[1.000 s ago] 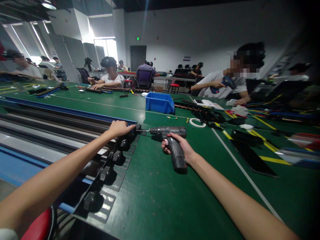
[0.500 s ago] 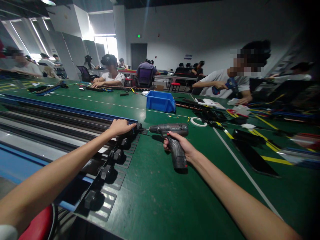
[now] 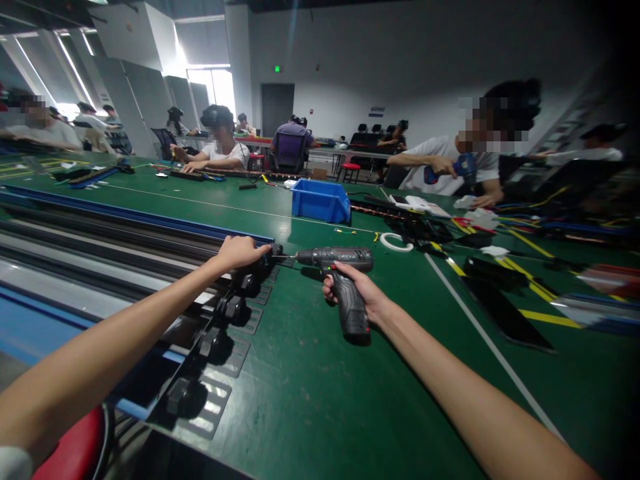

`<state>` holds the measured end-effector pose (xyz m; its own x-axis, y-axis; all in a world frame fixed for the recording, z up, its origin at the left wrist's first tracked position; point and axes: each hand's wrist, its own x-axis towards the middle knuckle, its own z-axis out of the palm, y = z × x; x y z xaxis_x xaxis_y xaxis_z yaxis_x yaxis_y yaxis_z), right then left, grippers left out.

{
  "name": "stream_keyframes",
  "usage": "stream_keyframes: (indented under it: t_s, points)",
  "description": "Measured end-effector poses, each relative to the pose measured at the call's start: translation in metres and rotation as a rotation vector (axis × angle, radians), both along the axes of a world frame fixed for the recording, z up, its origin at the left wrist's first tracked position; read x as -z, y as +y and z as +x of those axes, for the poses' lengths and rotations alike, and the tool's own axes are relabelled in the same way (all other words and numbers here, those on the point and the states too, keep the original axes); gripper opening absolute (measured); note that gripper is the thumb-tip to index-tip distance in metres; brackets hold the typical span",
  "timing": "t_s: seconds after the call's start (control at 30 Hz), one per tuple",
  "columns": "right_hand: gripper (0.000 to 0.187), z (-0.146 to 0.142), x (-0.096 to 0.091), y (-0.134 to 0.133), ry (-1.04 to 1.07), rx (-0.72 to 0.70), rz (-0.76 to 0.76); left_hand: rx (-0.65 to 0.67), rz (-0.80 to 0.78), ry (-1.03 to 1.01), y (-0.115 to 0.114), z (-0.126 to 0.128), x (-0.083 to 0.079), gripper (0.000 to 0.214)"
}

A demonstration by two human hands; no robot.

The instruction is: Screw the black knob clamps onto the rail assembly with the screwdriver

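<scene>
My right hand [image 3: 350, 287] is wrapped round the grip of a black cordless drill [image 3: 345, 260], the index finger at its trigger. The drill's long thin bit [image 3: 285, 257] points left and reaches the farthest black end fitting [image 3: 276, 250] of a long blue-and-black frame [image 3: 125, 243]. My left hand [image 3: 243, 252] closes over that far corner, thumb stretched toward the fitting; its other fingers are partly hidden. More black knob-like fittings [image 3: 235, 309] line the frame's near end, with slotted black plates [image 3: 213, 403] sticking out over the green table.
A blue bin [image 3: 321, 201] stands beyond the drill, near a white ring [image 3: 397, 243]. Dark panels [image 3: 493, 310], wires and yellow tape strips lie to the right. Across the table a co-worker [image 3: 450, 163] holds a blue power tool. A red stool [image 3: 75, 443] is at lower left.
The drill, my hands and the whole scene sit very slightly further left and up in view. Both hands keep the same hold. The bit remains at the end fitting.
</scene>
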<state>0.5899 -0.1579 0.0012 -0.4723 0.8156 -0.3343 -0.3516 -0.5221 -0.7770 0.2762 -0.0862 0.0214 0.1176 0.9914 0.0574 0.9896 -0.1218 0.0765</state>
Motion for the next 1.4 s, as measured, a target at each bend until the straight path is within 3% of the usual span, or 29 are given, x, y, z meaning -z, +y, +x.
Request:
stream_keyframes:
  t_s: [0.63,0.9,1.03,1.17,1.33,1.4]
  points:
    - [0.03,0.005,0.023,0.012,0.075,-0.032,0.01,0.0,0.013,-0.004,-0.002,0.001,0.0,0.087]
    - [0.04,0.006,0.012,-0.002,0.096,-0.014,0.013,-0.016,0.075,-0.061,-0.003,-0.003,0.0,0.083]
    - [0.039,0.009,0.011,-0.006,0.139,0.105,0.055,0.029,0.081,-0.127,0.002,-0.013,-0.003,0.075]
    - [0.034,0.009,0.015,-0.002,0.181,0.259,0.045,0.008,0.102,-0.057,0.008,-0.03,-0.006,0.069]
    - [0.038,0.009,0.015,0.002,0.192,0.327,0.007,-0.018,0.028,-0.074,0.016,-0.058,-0.004,0.063]
    - [0.044,0.013,0.012,0.002,0.165,0.277,-0.007,0.01,0.021,-0.091,0.019,-0.068,-0.004,0.063]
